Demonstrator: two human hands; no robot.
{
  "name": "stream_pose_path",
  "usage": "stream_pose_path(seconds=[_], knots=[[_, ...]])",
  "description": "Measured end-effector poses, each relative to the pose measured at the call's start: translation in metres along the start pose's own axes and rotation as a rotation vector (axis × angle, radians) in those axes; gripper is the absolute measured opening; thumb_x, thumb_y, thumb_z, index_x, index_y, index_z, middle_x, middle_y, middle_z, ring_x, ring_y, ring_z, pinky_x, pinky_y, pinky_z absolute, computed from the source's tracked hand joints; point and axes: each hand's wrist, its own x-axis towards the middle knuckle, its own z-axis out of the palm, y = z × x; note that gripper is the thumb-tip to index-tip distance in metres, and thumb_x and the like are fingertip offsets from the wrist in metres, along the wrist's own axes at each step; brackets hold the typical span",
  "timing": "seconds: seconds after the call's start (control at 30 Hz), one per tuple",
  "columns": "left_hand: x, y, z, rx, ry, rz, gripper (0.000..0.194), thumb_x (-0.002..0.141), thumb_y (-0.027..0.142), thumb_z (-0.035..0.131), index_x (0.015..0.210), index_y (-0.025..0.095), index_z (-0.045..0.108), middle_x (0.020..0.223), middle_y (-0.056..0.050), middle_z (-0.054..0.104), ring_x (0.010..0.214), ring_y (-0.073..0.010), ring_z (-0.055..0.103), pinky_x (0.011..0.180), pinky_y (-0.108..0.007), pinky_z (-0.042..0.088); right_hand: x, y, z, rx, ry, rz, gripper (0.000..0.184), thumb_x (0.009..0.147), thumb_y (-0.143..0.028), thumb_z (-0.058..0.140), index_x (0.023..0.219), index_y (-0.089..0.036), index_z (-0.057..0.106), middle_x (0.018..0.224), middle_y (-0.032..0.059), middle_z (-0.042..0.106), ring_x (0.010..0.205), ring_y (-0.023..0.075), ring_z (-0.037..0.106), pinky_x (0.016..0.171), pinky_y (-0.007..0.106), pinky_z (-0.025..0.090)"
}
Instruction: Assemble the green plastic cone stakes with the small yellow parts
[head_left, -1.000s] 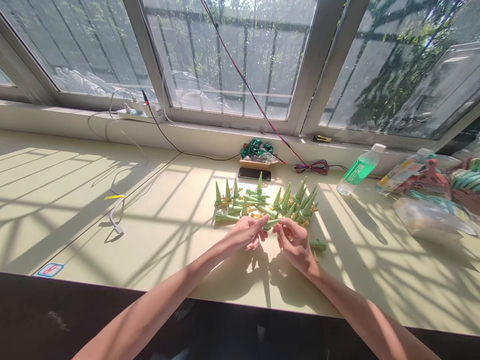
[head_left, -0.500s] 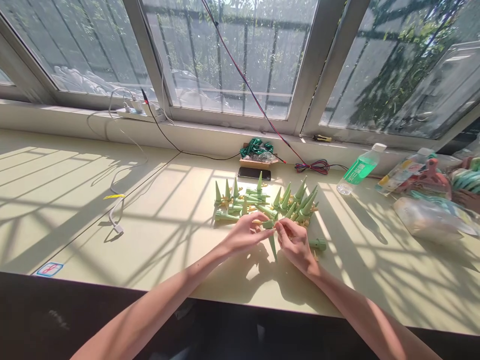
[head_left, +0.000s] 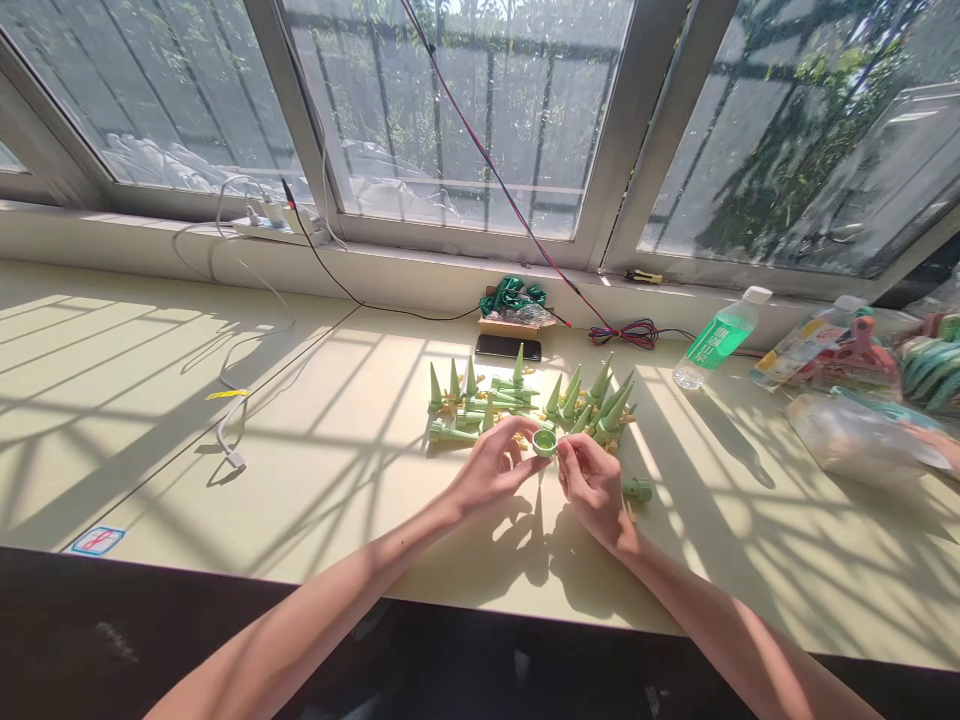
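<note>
My left hand (head_left: 495, 463) grips a green plastic spike (head_left: 544, 443) by its hollow round end, between thumb and fingers. That open end faces me, so the pointed part is mostly hidden behind it. Close against its right side, my right hand (head_left: 592, 475) has thumb and forefinger pinched together; whatever they hold is too small to make out. Just beyond both hands, more green spikes (head_left: 517, 370) stand upright or lie in a group, with small yellow parts (head_left: 529, 372) among them. One more green spike (head_left: 637, 488) lies beside my right wrist, partly covered by it.
Behind the spikes lie a dark phone (head_left: 508, 347) and a small box (head_left: 517, 325) holding green material. A coiled cable (head_left: 626, 334), a green-labelled bottle (head_left: 718, 340) and a plastic bag (head_left: 855, 440) are to the right. A white cable (head_left: 234, 455) lies at left.
The spike between my hands has turned, from lying sideways, to pointing down toward me, to showing its hollow end. My left fingers have opened wider around it; my right hand stays pinched beside it.
</note>
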Motion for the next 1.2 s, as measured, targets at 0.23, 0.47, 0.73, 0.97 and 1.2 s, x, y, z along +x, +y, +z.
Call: stream_pose_path(seconds=[0.23, 0.47, 0.73, 0.97, 1.2], knots=[[0.0061, -0.0003, -0.0019, -0.338, -0.122, -0.375, 0.059, 0.086, 0.071, 0.054, 0.082, 0.013, 0.062, 0.076, -0.002, 0.061, 0.044, -0.0071, 0.048, 0.038, -0.020, 0.035, 0.0016, -0.0059, -0.0009, -0.014, 0.035, -0.033, 0.027, 0.100, -0.042, 0.051, 0.090, -0.019, 0.060, 0.070, 0.0005, 0.056, 0.049, 0.0102, 0.048, 0.042, 0.023, 0.039], [0.0057, -0.0016, -0.0062, -0.470, -0.247, -0.531, 0.069, 0.083, 0.078, 0.052, 0.072, 0.010, 0.065, 0.063, -0.004, 0.063, 0.041, -0.0072, 0.047, 0.042, -0.022, 0.035, 0.0028, -0.0071, -0.0042, -0.090, -0.095, -0.078, 0.021, 0.099, -0.035, 0.054, 0.093, -0.018, 0.065, 0.074, 0.0028, 0.061, 0.054, 0.0122, 0.053, 0.047, 0.025, 0.041], [0.0046, -0.0035, -0.0071, -0.452, -0.183, -0.439, 0.052, 0.079, 0.064, 0.071, 0.089, 0.013, 0.065, 0.052, 0.004, 0.051, 0.042, -0.0087, 0.048, 0.042, -0.021, 0.033, 0.0032, -0.0043, -0.0033, -0.056, -0.095, -0.033, 0.019, 0.098, -0.036, 0.056, 0.095, -0.019, 0.063, 0.077, 0.0036, 0.065, 0.060, 0.0151, 0.061, 0.049, 0.026, 0.046], [0.0039, 0.0009, -0.0029, -0.218, -0.061, -0.185, 0.039, 0.082, 0.050, 0.074, 0.095, 0.014, 0.065, 0.085, -0.004, 0.065, 0.057, -0.0095, 0.057, 0.050, -0.021, 0.045, 0.0031, -0.0036, -0.0024, -0.065, -0.048, -0.035, 0.016, 0.097, -0.035, 0.059, 0.095, -0.019, 0.062, 0.083, 0.0039, 0.067, 0.060, 0.0144, 0.063, 0.053, 0.026, 0.048], [-0.0016, -0.0001, -0.0023, 0.056, -0.027, 0.001, 0.028, 0.087, 0.038, 0.069, 0.105, 0.018, 0.062, 0.105, -0.006, 0.063, 0.070, -0.0110, 0.059, 0.055, -0.022, 0.049, 0.0036, 0.0006, -0.0017, -0.083, -0.051, 0.063, 0.031, 0.097, -0.045, 0.056, 0.080, -0.019, 0.060, 0.058, -0.0032, 0.048, 0.049, 0.0115, 0.043, 0.045, 0.024, 0.035]])
